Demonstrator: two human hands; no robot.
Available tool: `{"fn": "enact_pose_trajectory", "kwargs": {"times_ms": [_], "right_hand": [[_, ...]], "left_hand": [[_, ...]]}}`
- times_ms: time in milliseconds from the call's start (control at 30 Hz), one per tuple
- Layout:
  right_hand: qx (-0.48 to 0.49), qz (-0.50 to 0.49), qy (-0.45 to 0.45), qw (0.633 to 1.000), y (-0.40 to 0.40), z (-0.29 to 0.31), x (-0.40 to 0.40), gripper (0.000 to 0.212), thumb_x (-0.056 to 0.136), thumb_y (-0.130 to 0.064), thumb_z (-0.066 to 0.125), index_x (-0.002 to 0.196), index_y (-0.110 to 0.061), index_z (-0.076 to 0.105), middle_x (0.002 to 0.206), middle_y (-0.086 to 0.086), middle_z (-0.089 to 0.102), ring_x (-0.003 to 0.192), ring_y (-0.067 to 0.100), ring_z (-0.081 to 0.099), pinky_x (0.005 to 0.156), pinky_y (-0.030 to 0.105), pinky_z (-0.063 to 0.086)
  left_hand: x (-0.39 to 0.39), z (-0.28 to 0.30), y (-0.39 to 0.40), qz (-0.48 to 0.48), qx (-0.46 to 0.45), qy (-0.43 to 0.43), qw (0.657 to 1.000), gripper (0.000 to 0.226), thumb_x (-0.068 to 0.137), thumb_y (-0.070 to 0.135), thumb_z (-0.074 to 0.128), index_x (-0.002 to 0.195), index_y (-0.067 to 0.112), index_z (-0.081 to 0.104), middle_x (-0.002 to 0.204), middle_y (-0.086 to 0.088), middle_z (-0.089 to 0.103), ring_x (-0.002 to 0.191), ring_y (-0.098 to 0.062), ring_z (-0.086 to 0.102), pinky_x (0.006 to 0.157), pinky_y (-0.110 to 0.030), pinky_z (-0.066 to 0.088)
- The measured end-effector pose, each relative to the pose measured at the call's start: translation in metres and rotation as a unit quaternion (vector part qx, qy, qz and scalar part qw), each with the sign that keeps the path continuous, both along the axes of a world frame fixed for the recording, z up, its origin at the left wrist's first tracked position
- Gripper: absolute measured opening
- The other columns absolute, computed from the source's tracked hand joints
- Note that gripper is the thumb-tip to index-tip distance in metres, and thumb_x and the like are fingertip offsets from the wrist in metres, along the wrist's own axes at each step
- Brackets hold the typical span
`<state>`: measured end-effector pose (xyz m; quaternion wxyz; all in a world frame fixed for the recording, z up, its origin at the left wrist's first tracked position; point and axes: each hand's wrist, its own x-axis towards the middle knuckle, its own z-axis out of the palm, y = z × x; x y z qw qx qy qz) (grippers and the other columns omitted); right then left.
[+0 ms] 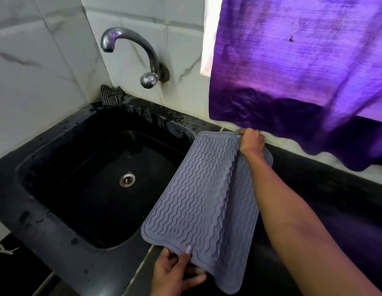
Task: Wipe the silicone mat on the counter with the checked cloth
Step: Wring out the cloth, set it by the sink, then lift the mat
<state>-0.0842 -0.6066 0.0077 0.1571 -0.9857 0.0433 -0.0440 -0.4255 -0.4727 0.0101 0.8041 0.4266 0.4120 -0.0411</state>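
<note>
At the near edge, the silicone mat [198, 195] is pinched by the left hand [175, 272] at its lower border, the thumb laid on top and the fingers tucked beneath. The grey, wavy-ribbed mat is held lifted and creased lengthwise, partly over the right rim of the black sink [57, 223] and partly over the dark counter [326, 199]. Its far corner is gripped by the right hand [251, 141], fingers curled round the edge, with the forearm stretched across the counter. A metal drain [127, 180] is seen in the sink's floor. Farther back, the checked cloth [111, 99] is bunched in the wet corner behind the sink, against the tiled wall [36, 71], well apart from the mat. A curved tap [132, 54] is mounted above it, and a purple curtain [299, 67] is hung to the right.
</note>
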Motion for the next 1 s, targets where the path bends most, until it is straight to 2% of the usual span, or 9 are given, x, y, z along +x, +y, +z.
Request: {"fn": "enact_pose_trajectory", "kwargs": {"times_ms": [167,333,433,500,567,633,700,767,1000], "right_hand": [[0.010,-0.030,-0.010,0.999,-0.014,0.002,0.000,0.034,0.096,-0.020,0.048,0.129,-0.022,0.056,0.127,0.015,0.057,0.122,0.032,0.045,0.100,0.041,0.033],[0.156,-0.231,0.085,0.956,-0.060,0.010,-0.010,0.049,0.089,-0.031,0.059,0.131,-0.007,0.050,0.134,0.018,0.049,0.123,0.035,0.047,0.096,0.043,0.044],[0.196,-0.221,0.167,0.941,-0.081,0.007,-0.029,0.054,0.085,-0.039,0.066,0.121,-0.001,0.057,0.125,0.019,0.057,0.110,0.035,0.058,0.088,0.043,0.053],[0.194,-0.205,0.188,0.941,-0.086,0.003,-0.041,0.052,0.083,-0.034,0.069,0.120,0.000,0.057,0.123,0.018,0.058,0.107,0.033,0.059,0.086,0.045,0.055],[0.189,-0.201,0.185,0.943,-0.086,0.000,-0.051,0.051,0.080,-0.028,0.073,0.120,0.000,0.057,0.123,0.017,0.058,0.108,0.032,0.060,0.085,0.045,0.055],[0.183,-0.203,0.194,0.942,-0.082,0.002,-0.059,0.055,0.076,-0.027,0.077,0.120,-0.001,0.058,0.123,0.017,0.058,0.108,0.033,0.060,0.085,0.045,0.055],[0.165,-0.201,0.209,0.943,-0.078,0.005,-0.065,0.056,0.074,-0.025,0.079,0.120,0.000,0.057,0.121,0.017,0.060,0.108,0.032,0.060,0.086,0.044,0.055],[0.150,-0.199,0.206,0.946,-0.073,0.004,-0.067,0.052,0.076,-0.020,0.076,0.120,0.000,0.058,0.120,0.017,0.060,0.107,0.032,0.061,0.088,0.043,0.054],[0.163,-0.202,0.227,0.939,-0.060,0.006,-0.068,0.041,0.084,-0.012,0.066,0.122,-0.002,0.057,0.120,0.014,0.060,0.107,0.029,0.061,0.088,0.040,0.053]], "left_hand": [[0.002,0.000,-0.001,0.003,-0.018,0.005,1.000,0.019,0.084,0.008,0.063,0.101,0.016,0.061,0.075,-0.007,0.074,0.067,-0.032,0.068,0.052,-0.038,0.055],[0.000,0.010,-0.011,0.003,-0.084,0.055,0.995,0.031,0.083,0.033,0.062,0.093,0.004,0.061,0.087,-0.024,0.065,0.077,-0.038,0.063,0.058,-0.041,0.053],[-0.009,0.016,-0.012,-0.094,-0.076,0.102,0.987,0.044,0.079,0.036,0.066,0.087,-0.006,0.062,0.083,-0.026,0.067,0.074,-0.036,0.065,0.063,-0.039,0.053],[-0.021,0.015,-0.006,-0.278,0.073,0.083,0.954,0.034,0.075,0.040,0.072,0.077,0.006,0.069,0.073,-0.009,0.071,0.069,-0.019,0.068,0.066,-0.028,0.053],[-0.030,0.011,0.001,-0.445,0.322,-0.024,0.835,0.027,0.070,0.054,0.070,0.065,0.028,0.066,0.065,0.014,0.066,0.067,0.007,0.061,0.073,-0.014,0.049],[-0.031,0.002,0.000,-0.486,0.562,-0.225,0.630,0.025,0.074,0.052,0.062,0.066,0.030,0.056,0.064,0.014,0.059,0.065,0.007,0.056,0.064,-0.009,0.044],[-0.024,-0.008,-0.015,-0.486,0.670,-0.367,0.424,0.016,0.079,0.038,0.057,0.068,0.026,0.058,0.062,0.011,0.054,0.058,-0.002,0.051,0.051,-0.017,0.044],[-0.010,-0.023,-0.035,-0.425,0.737,-0.443,0.284,0.015,0.080,0.024,0.054,0.071,0.021,0.066,0.069,0.003,0.061,0.060,-0.011,0.051,0.051,-0.021,0.043],[0.001,-0.052,-0.053,-0.452,0.808,-0.353,0.132,0.032,0.070,0.018,0.042,0.064,0.020,0.074,0.074,-0.005,0.073,0.059,-0.018,0.065,0.055,-0.021,0.049]]}}
